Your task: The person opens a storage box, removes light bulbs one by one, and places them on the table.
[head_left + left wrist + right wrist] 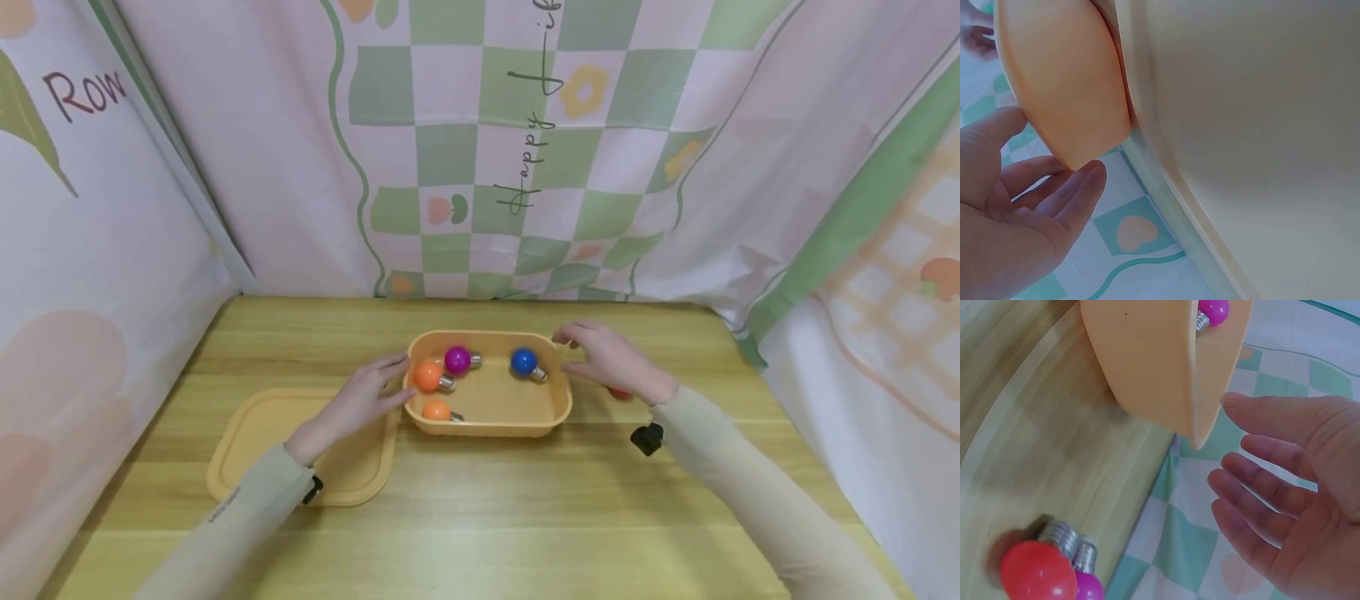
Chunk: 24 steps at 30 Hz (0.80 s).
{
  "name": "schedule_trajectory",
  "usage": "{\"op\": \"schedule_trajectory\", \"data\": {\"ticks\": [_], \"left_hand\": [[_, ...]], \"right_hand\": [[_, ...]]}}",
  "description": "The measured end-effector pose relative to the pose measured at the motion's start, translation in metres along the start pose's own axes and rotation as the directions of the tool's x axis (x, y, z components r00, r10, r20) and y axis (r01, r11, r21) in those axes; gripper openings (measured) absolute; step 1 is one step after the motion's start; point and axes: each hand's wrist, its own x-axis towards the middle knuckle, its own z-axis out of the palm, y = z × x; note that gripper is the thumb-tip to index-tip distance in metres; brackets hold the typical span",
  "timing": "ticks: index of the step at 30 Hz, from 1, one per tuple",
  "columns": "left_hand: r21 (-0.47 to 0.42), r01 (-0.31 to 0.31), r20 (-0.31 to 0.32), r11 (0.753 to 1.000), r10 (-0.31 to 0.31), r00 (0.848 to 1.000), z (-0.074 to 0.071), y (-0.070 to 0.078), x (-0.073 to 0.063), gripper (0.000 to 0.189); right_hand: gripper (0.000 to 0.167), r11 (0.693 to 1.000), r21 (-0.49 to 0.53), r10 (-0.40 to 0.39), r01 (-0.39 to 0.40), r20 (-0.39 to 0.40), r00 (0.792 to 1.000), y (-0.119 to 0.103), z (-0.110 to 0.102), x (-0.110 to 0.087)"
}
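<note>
The orange box [487, 429] rests upright on the wooden surface [480, 533], its mouth facing up; taking it as the centre of a dial in the head view, inside lie a blue bulb [523, 362] toward 2 o'clock, a purple bulb [457, 360] toward 10, and two orange bulbs, one [428, 376] at 9 and the other [437, 411] at 8. The lid [360, 467] lies flat toward 8 o'clock, partly beneath the forearm; the left hand [352, 400] is at 9, its thumb and fingers parted and touching the box's end without wrapping it; the right hand [611, 354] is at 3, fingers spread and holding nothing, though whether the thumb meets the rim cannot be told. Below that hand, a red bulb [1038, 572] and a second purple bulb [1089, 587] lie outside the box.

The likeliest trouble is rolling; three of the four boxed bulbs sit in the left half, so a tilt from uneven lifting could knock them together; so light a touch might let the rim slip; a shove toward 3 o'clock could strike the loose pair, and one toward 8 could snag the lid's edge.
</note>
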Motion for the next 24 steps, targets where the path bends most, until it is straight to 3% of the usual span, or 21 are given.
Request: {"op": "schedule_trajectory", "data": {"ticks": [12, 24], "left_hand": [[0.007, -0.006, -0.009, 1.000, 0.006, 1.000, 0.000, 0.001, -0.001, 0.057], [0.013, -0.006, -0.005, 1.000, 0.006, 1.000, 0.000, 0.001, 0.000, 0.057]], "right_hand": [[0.037, 0.999, -0.002, -0.054, 0.054, 0.004, 0.999, -0.009, 0.010, 0.021], [0.034, 0.999, 0.013, -0.051, 0.050, 0.083, 0.995, -0.022, 0.018, 0.038]]}}
